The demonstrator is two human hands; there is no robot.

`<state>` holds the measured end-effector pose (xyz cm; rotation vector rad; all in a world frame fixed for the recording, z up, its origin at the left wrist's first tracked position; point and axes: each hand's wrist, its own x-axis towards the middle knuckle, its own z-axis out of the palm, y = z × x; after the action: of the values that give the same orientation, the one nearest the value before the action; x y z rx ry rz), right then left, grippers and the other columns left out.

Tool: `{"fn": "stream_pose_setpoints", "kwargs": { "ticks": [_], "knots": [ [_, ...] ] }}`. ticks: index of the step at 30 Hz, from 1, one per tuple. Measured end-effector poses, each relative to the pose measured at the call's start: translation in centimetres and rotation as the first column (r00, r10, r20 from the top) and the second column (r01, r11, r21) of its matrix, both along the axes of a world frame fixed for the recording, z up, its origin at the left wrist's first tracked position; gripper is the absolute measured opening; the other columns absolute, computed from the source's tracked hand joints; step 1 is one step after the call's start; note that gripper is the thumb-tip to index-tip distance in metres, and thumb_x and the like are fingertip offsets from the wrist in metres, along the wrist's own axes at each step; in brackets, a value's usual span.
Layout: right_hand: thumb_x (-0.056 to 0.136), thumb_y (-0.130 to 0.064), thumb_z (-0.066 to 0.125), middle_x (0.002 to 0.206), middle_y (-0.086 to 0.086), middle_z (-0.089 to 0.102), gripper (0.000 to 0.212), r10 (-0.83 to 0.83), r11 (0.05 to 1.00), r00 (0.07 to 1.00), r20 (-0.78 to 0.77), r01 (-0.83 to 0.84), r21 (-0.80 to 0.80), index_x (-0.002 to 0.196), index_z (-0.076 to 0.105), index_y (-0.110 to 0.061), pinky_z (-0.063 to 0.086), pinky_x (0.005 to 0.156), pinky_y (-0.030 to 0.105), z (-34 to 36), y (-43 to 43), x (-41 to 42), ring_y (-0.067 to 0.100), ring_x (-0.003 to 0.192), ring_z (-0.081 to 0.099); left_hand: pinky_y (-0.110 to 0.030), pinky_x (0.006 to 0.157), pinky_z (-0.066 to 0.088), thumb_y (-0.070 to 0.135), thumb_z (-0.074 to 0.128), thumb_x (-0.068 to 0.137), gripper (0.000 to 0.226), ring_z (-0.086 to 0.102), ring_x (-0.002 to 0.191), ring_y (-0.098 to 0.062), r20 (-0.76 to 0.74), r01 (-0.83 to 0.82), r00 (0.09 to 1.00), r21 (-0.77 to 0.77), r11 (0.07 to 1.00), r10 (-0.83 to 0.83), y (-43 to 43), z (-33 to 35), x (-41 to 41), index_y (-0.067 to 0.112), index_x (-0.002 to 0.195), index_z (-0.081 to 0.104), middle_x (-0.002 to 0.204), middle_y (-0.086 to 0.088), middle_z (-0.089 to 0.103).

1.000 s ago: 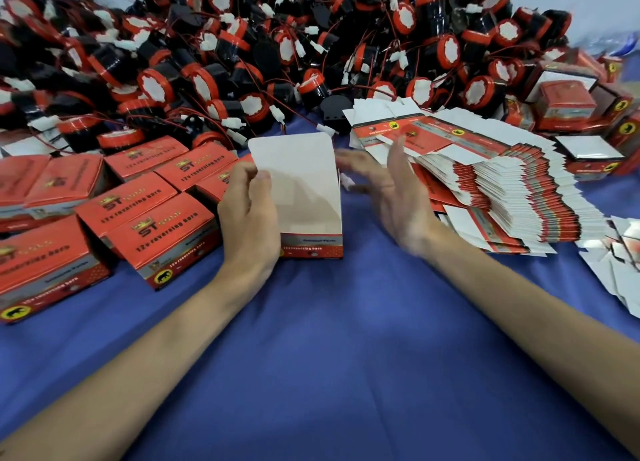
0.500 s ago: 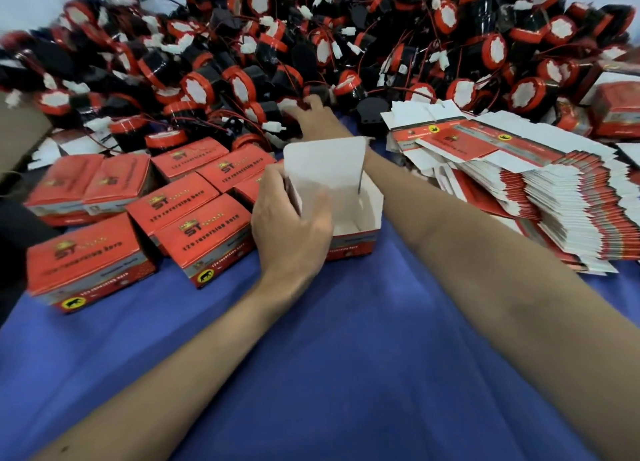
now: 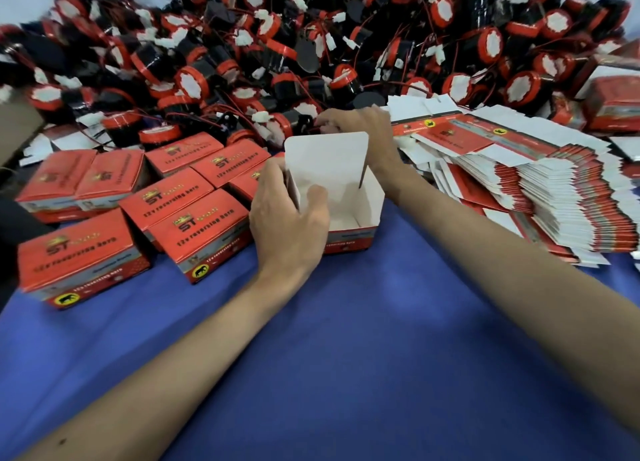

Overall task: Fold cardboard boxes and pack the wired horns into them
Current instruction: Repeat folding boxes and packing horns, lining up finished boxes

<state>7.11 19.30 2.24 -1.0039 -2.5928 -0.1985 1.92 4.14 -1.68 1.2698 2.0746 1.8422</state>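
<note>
The open box [image 3: 346,197] sits near the middle of the blue table [image 3: 346,356]. Its white lid stands up at the back, and nothing is in it yet. The left hand [image 3: 287,218] grips the box's left wall, thumb inside and fingers outside. I think this stops the light box from sliding and keeps its mouth wide for a horn.

The right hand [image 3: 360,128] reaches past the lid to the near edge of the big pile of wired horns [image 3: 311,45], which fills the far side of the table. Its fingers curl in among the horns, but I cannot tell if they have hold of one.

Closed boxes [image 3: 194,225] crowd the left side, right up to the open box. A stack of flat boxes [image 3: 554,190] lies along the right side. So the way in is tight. The raised lid stands between the right hand and the box, so a horn will likely have to come up over it. The red wires look tangled and could drag a second horn along. The most open room is toward the near edge.
</note>
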Motion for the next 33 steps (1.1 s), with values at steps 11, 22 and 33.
{"fn": "stream_pose_setpoints", "kwargs": {
  "ticks": [11, 22, 33],
  "knots": [
    [0.095, -0.023, 0.049, 0.082, 0.014, 0.058, 0.016, -0.18, 0.983, 0.934, -0.309, 0.162, -0.083, 0.089, 0.051, -0.009, 0.024, 0.061, 0.033, -2.3, -4.4, 9.4, 0.036, 0.077, 0.053, -0.031, 0.068, 0.039, 0.026, 0.05, 0.075, 0.019, 0.05, 0.077, -0.011, 0.001, -0.016, 1.0, 0.022, 1.0, 0.016, 0.2, -0.1, 0.0, 0.019, 0.091, 0.043, 0.086, 0.006, 0.054],
    [0.082, -0.005, 0.053, 0.049, 0.009, 0.038, 0.035, -0.164, 0.962, 0.474, -0.865, -0.116, -0.245, 0.052, 0.034, -0.009, 0.035, 0.051, 0.029, -0.2, -5.9, 12.4, 0.009, 0.051, 0.046, -0.021, 0.092, 0.038, 0.061, 0.06, 0.076, 0.09, 0.041, 0.114, -0.016, -0.211, 0.099, 0.974, 0.043, 0.994, -0.088, 0.7, -0.9, 0.2, 0.008, 0.14, 0.024, 0.126, -0.001, 0.027],
    [0.086, -0.008, 0.064, 0.04, 0.007, 0.036, 0.042, 0.18, 0.982, 0.61, -0.772, -0.15, 0.111, 0.049, 0.046, 0.0, 0.023, 0.044, 0.014, -1.7, -10.0, 10.4, 0.022, 0.046, 0.036, -0.046, 0.075, 0.043, 0.039, 0.058, 0.085, 0.041, 0.047, 0.095, -0.027, -0.745, 0.325, 0.667, 0.302, 0.896, 0.009, -1.1, -0.5, 1.6, 0.011, 0.111, 0.044, 0.106, -0.012, 0.048]
  ]
}}
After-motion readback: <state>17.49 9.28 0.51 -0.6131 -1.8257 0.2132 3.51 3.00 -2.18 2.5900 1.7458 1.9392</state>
